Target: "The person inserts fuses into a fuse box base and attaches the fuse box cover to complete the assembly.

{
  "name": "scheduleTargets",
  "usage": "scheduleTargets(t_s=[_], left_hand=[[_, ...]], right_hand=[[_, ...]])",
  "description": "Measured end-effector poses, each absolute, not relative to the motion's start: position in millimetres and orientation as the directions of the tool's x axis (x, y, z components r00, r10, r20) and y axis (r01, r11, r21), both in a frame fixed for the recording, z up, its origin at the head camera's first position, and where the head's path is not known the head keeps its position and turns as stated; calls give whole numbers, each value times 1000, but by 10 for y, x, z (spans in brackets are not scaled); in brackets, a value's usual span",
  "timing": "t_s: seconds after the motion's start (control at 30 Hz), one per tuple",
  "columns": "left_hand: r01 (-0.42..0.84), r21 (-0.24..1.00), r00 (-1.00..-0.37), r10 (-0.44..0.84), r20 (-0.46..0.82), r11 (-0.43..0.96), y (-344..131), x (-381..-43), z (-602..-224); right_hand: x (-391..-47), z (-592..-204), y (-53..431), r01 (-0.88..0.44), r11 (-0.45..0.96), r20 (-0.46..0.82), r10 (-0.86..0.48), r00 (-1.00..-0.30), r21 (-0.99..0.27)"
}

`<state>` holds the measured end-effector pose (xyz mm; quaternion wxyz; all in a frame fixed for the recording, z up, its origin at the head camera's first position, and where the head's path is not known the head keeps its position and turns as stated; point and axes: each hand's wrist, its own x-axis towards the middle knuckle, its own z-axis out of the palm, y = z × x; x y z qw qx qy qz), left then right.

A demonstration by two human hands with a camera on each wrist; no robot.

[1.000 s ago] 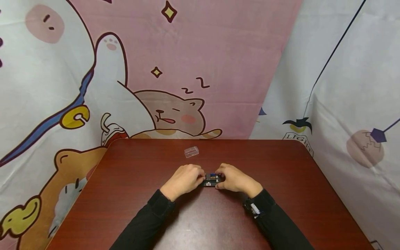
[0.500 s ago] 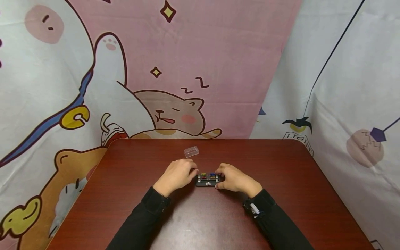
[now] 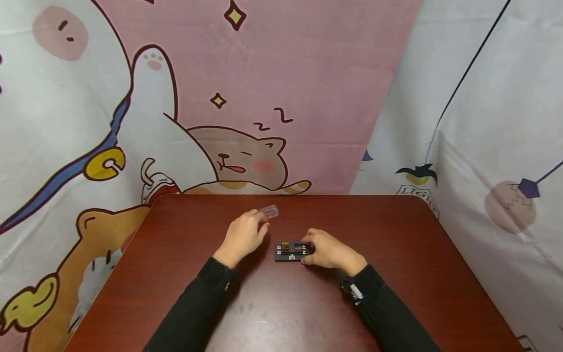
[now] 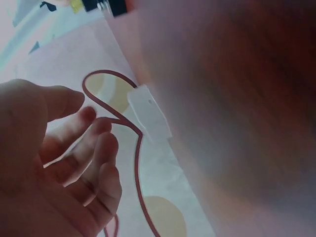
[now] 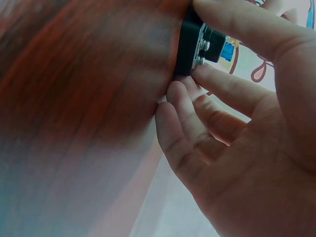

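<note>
A black fuse block (image 3: 286, 256) with metal screws and small coloured blade fuses lies flat on the table. My right hand (image 3: 331, 249) pinches its right end; in the right wrist view the thumb and index finger are at either side of the block's end (image 5: 186, 47). Farther back is a clear plastic cover (image 3: 271, 211), partly behind my left fingers in the head view. My left hand (image 3: 242, 235) hovers beside that cover, holding nothing. The left wrist view shows loosely bent fingers (image 4: 106, 148) apart from the cover (image 4: 149, 113).
The reddish-brown wooden table (image 3: 272, 313) extends around both hands. Behind it hangs a cartoon-printed cloth (image 3: 325, 98), reaching down to the table's back edge. A small device (image 3: 354, 292) is strapped at the right wrist.
My left hand has left the fuse block's left end and moved back and left to the clear cover, baring the yellow and red fuses. The right hand keeps its hold on the block.
</note>
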<state>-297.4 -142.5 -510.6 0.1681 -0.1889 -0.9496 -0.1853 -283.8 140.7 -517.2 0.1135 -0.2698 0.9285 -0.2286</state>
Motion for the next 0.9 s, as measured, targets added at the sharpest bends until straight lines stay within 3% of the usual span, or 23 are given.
scheduleTargets(t_s=[0.47, 0.9], left_hand=[[290, 356, -949, 220, 224, 889, -1537, -3432, -5086], [271, 373, -961, 228, 155, 887, -1461, -3625, -5245]], right_hand=[[-2845, -5181, 1404, -446, 745, -83, -553, -829, -496], [-2830, -5175, 1396, -455, 743, -81, -558, -826, -491]])
